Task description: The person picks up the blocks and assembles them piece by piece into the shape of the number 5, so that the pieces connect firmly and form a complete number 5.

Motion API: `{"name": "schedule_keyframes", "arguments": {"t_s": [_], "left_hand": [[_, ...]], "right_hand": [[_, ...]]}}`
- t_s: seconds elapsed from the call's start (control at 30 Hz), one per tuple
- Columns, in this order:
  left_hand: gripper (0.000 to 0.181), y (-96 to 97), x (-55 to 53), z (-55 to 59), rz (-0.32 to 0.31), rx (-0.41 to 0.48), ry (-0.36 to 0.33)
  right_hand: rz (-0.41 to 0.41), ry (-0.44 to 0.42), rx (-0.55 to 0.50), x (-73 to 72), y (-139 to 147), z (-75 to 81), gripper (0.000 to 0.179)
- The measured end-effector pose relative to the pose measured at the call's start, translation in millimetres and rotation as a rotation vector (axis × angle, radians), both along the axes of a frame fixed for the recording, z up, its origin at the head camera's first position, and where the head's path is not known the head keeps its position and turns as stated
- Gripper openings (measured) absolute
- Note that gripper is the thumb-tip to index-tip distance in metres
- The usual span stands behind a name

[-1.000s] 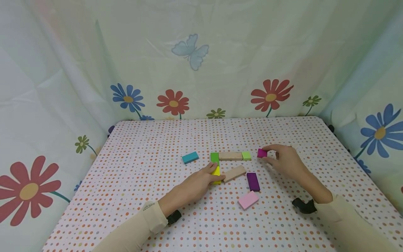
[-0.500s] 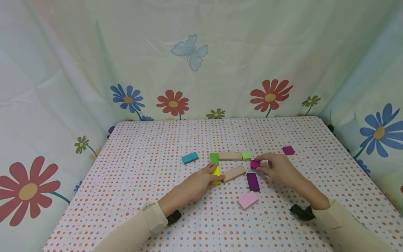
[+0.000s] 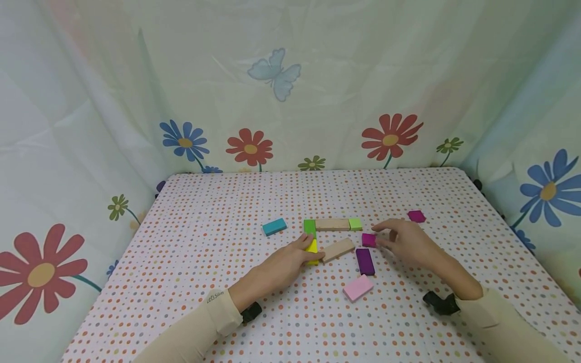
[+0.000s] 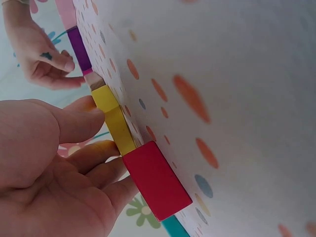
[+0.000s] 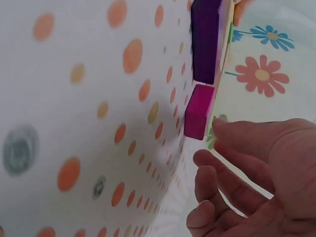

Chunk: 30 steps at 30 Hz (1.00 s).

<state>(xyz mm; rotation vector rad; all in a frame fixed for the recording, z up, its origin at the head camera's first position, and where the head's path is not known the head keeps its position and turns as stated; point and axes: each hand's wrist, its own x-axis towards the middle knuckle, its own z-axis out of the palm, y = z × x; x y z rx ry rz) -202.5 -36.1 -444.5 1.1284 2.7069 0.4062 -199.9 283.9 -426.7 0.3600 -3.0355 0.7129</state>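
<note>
My left hand (image 3: 283, 264) pinches a yellow block (image 4: 118, 126) between thumb and fingers, low on the dotted cloth. A red block (image 4: 157, 180) lies by its fingers in the left wrist view; in the head view that hand hides it. My right hand (image 3: 410, 242) has its fingers loosely spread just right of a small magenta block (image 3: 368, 240), with a gap beside the block in the right wrist view. Below that block lies a purple block (image 3: 365, 262). A green block (image 3: 309, 227), a wooden plank (image 3: 332, 225) and a lime block (image 3: 355, 224) form a corner above the yellow block.
A second plank (image 3: 338, 250) lies slanted beside the left thumb. Further out are a teal block (image 3: 274, 227) on the left, a pink block (image 3: 358, 288) in front and another magenta block (image 3: 416, 216) on the right. Flowered curtains (image 3: 290, 116) stand behind the table.
My right hand brought the small magenta block down and left to above the purple one, then let go and drew slightly right. The far magenta block came into view. My left hand stayed still.
</note>
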Motion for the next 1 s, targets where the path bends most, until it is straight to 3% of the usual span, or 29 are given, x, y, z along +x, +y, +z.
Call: {"name": "schedule_keyframes", "arguments": {"t_s": [0.27,1.0], "left_hand": [[0.051,0.6,-0.2,0.7,0.004,-0.007,-0.011],[0.052,0.7,-1.1,-1.0,0.006,-0.008,-0.003]], "right_hand": [[0.037,-0.04,-0.016,-1.3,1.9,-1.5,0.023],[0.052,0.005,0.005,-4.6,-10.9,-6.7,0.021]]}}
